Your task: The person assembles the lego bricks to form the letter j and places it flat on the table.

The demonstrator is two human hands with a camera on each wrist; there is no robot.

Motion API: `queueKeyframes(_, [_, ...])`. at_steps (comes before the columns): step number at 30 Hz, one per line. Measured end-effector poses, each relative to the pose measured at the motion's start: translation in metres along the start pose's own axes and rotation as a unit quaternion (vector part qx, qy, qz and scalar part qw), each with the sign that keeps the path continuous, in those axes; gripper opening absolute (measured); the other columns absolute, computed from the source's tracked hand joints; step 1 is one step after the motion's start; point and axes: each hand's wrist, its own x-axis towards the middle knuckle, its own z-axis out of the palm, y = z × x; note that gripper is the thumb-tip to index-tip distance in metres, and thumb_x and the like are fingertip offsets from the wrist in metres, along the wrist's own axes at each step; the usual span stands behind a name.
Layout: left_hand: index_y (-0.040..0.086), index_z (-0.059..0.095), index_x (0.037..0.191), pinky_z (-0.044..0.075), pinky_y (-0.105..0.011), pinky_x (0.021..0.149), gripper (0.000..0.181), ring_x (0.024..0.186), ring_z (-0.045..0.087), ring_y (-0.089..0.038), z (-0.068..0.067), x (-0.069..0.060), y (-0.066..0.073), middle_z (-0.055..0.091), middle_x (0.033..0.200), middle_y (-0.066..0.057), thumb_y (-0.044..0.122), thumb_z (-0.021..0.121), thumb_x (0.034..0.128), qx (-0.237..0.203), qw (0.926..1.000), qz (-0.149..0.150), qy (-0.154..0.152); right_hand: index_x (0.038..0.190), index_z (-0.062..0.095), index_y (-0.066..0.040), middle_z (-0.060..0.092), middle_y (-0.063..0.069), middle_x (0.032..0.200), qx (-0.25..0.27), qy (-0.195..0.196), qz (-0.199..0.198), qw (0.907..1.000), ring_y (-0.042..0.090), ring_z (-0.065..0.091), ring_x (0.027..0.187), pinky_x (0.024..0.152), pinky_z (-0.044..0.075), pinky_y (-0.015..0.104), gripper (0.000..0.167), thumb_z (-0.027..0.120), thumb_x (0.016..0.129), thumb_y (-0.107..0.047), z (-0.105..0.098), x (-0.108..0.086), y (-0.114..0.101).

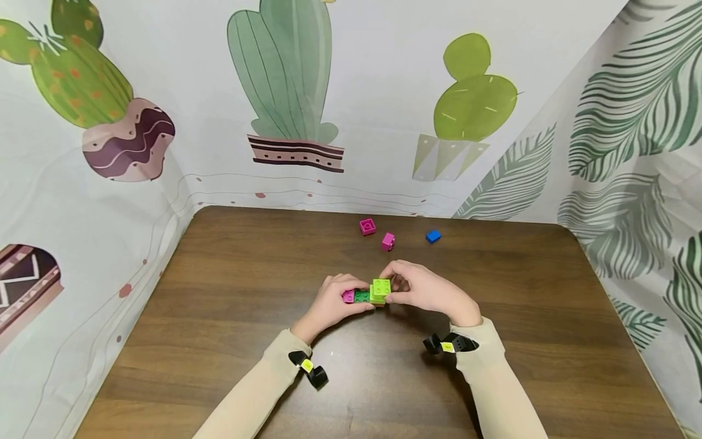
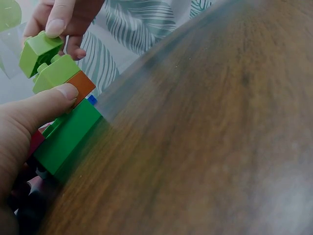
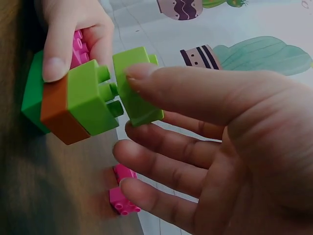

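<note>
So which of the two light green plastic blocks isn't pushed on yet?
The light green plastic block pinched by the right hand: studs show in the gap beneath it. The other light green plastic block sits flush on the orange plastic block.

Wood-grained table (image 1: 247, 262). A green brick (image 1: 361, 296) rests between the left hand (image 1: 336, 302) and right hand (image 1: 425, 289); beyond them lie one pink brick (image 1: 367, 227), a second pink brick (image 1: 388, 242) near it, and, beyond the right hand, a blue brick (image 1: 433, 236).
</note>
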Motion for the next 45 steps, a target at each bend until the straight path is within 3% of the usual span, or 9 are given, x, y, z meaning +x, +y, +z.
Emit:
queueKeyframes(21, [0.017, 0.08, 0.112, 0.039, -0.04, 0.092, 0.04, 0.101, 0.064, -0.016, 0.0017, 0.0011, -0.0032, 0.074, 0.105, 0.004, 0.033, 0.093, 0.0783, 0.003, 0.9999, 0.012, 0.005, 0.118, 0.064, -0.009, 0.065, 0.005, 0.11, 0.002, 0.003, -0.003, 1.0, 0.025, 0.067, 0.093, 0.081, 0.058, 0.041, 0.031, 0.08, 0.093, -0.015, 0.0033, 0.0019, 0.0014])
queueKeyframes(45, [0.017, 0.08, 0.111, 0.039, -0.041, 0.091, 0.038, 0.102, 0.065, -0.017, 0.002, 0.0003, -0.0023, 0.074, 0.105, 0.004, 0.032, 0.093, 0.0788, 0.004, 0.9998, 0.017, 0.008, 0.121, 0.066, -0.014, 0.064, 0.001, 0.109, -0.013, 0.006, -0.006, 0.9999, 0.015, 0.065, 0.092, 0.081, 0.057, 0.033, 0.029, 0.078, 0.095, -0.02, 0.0076, 0.0027, -0.0033])
